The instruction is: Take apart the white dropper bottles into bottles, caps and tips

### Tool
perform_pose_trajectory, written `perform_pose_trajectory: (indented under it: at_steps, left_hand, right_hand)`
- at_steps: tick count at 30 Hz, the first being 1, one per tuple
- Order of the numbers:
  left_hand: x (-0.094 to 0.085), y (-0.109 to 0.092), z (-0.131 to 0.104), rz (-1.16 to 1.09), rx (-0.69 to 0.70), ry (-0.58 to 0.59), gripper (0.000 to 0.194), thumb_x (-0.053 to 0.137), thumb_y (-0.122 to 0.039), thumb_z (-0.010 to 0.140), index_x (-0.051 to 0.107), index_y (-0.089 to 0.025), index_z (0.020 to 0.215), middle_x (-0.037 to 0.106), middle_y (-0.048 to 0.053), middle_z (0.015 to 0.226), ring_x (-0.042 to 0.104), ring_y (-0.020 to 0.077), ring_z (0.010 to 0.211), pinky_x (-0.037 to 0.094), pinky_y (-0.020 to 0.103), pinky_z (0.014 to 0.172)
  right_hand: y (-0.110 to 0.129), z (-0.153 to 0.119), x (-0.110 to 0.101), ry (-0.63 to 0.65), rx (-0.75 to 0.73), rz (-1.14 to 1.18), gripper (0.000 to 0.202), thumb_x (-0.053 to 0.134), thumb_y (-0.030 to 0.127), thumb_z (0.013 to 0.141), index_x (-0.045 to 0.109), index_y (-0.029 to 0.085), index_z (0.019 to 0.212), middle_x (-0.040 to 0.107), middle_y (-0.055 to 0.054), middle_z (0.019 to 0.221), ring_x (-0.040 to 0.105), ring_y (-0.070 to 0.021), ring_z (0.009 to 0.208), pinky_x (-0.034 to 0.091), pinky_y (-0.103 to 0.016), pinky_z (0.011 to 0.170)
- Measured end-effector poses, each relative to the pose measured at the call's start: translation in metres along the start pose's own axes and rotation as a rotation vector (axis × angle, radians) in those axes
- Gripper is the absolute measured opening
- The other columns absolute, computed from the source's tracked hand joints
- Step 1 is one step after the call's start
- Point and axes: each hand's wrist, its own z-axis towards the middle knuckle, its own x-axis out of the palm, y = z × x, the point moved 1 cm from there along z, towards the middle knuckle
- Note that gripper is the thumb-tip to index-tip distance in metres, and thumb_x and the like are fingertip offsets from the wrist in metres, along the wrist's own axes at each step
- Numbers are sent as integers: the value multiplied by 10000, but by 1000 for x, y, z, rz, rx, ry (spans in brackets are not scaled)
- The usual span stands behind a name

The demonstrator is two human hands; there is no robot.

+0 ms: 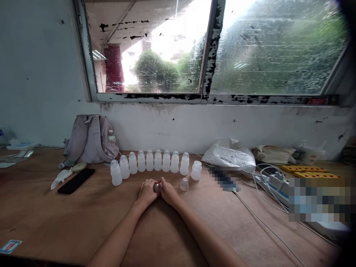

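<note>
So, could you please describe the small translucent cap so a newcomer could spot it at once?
Below the window, a curved row of white bottles stands on the table. Nearer than the row's right end, just right of the right hand, sits the cap. Unlike the bottles, it is short and stands alone.

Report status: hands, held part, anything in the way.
Left hand and right hand on small part, mostly covered. Bottles arced beyond. Translucent cap near right hand, seemingly not blocking.
</note>
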Motion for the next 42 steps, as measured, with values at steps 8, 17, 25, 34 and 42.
perform_pose_trajectory:
  at_steps: [8, 17, 25, 34, 42]
  left_hand:
    - [-5, 2, 1, 25, 14, -44, 176, 551, -323, 682, 534, -204, 810, 574, 20, 852, 493, 184, 868, 345, 300, 771]
    - [-8, 2, 0, 35, 26, -53, 222, 587, -313, 653, 488, -220, 828, 572, -3, 835, 497, 178, 859, 339, 283, 758]
    - [-5, 5, 0, 38, 19, -40, 255, 570, -374, 674, 492, -216, 858, 576, 4, 876, 494, 179, 874, 344, 287, 763]
    - [-4, 21, 3, 85, -91, -83, 301, 567, -373, 681, 507, -222, 935, 566, 15, 953, 483, 182, 907, 354, 285, 785]
    - [-8, 35, 2, 260, -279, -179, 327, 506, -395, 720, 514, -203, 984, 512, 64, 1071, 424, 225, 1004, 332, 343, 820]
  right_hand:
    - [2, -1, -1, -60, 7, 106, 227, 324, 122, 738, 356, 189, 953, 540, -26, 737, 527, -154, 653, 395, -244, 625]
    - [5, -3, -2, -71, -1, 137, 251, 336, 146, 737, 317, 183, 985, 534, -51, 817, 528, -158, 696, 400, -256, 662]
    - [7, -5, -6, -87, 61, 63, 266, 356, 175, 719, 338, 189, 983, 524, -14, 719, 522, -162, 659, 380, -243, 628]
    - [7, -6, -10, -163, 130, -21, 197, 341, 282, 789, 372, 196, 964, 526, 1, 707, 517, -146, 599, 345, -222, 536]
    - [-3, -2, -7, -194, 268, -90, 155, 388, 246, 770, 454, 188, 897, 566, -28, 757, 547, -152, 666, 361, -229, 562]
